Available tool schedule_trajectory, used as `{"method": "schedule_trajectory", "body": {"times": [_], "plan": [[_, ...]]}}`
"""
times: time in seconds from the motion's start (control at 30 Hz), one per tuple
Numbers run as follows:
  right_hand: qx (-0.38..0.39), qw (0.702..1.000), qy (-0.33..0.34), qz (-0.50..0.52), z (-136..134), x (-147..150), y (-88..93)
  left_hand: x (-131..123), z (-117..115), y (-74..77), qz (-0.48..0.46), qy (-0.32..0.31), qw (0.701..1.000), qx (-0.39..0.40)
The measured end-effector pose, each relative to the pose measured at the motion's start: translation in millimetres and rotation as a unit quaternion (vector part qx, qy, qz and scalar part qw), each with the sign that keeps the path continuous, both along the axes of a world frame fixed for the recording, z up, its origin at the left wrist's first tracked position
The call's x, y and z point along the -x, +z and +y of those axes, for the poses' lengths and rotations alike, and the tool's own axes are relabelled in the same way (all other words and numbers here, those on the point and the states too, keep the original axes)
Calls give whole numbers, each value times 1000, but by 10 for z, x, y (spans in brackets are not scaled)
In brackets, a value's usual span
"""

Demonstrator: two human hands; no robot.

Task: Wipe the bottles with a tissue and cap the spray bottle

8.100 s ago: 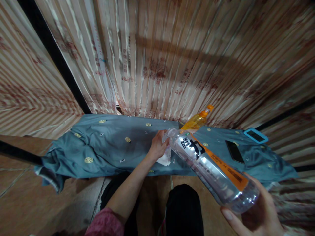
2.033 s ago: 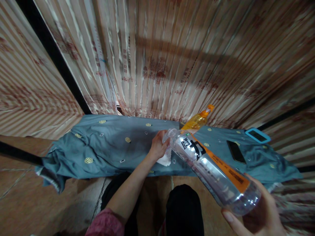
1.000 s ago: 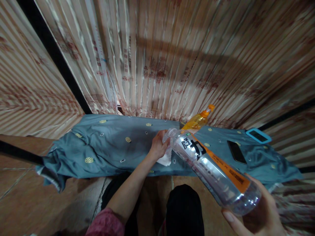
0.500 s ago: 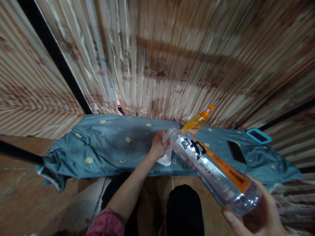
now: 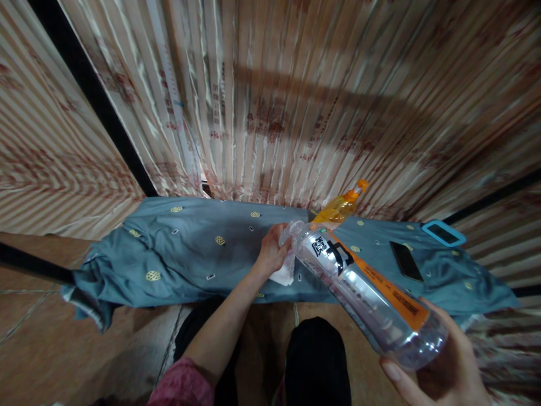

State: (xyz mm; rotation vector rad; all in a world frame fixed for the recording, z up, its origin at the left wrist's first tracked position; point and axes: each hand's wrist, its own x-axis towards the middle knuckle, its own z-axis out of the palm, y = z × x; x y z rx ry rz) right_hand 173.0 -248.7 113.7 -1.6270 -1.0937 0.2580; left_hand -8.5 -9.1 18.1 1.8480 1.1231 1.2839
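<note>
My right hand (image 5: 448, 361) grips the base end of a clear plastic bottle (image 5: 367, 293) with an orange and silver label. The bottle is tilted, its uncapped neck pointing up and left, and no liquid shows in it. At that neck, my left hand (image 5: 274, 248) is closed, with a white tissue (image 5: 284, 273) showing beneath its fingers. The bottle neck partly covers the left fingertips, so whether they touch it is unclear. Behind the neck is a yellow bottle (image 5: 336, 210) with an orange top, its lower part hidden.
A grey-blue cloth (image 5: 190, 242) with yellow prints covers the low surface. On its right side lie a dark phone (image 5: 406, 261) and a blue-framed device (image 5: 443, 233). Striped curtains (image 5: 270, 113) hang behind, with black poles (image 5: 101, 107) at the sides. My knees (image 5: 318, 361) are below.
Almost nothing differs. Both hands, the clear bottle and the tissue stay in practically the same places.
</note>
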Motion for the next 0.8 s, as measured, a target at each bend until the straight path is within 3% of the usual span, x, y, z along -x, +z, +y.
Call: {"method": "schedule_trajectory", "body": {"times": [0.5,0.8], "plan": [[-6,1000,13,-20,-26,-165,-118,-6,17,-33,-4,0,1000,-6],[-19,993,86,-81,-38,-424,-209,-12,17,-40,-9,5,1000,-4]]}}
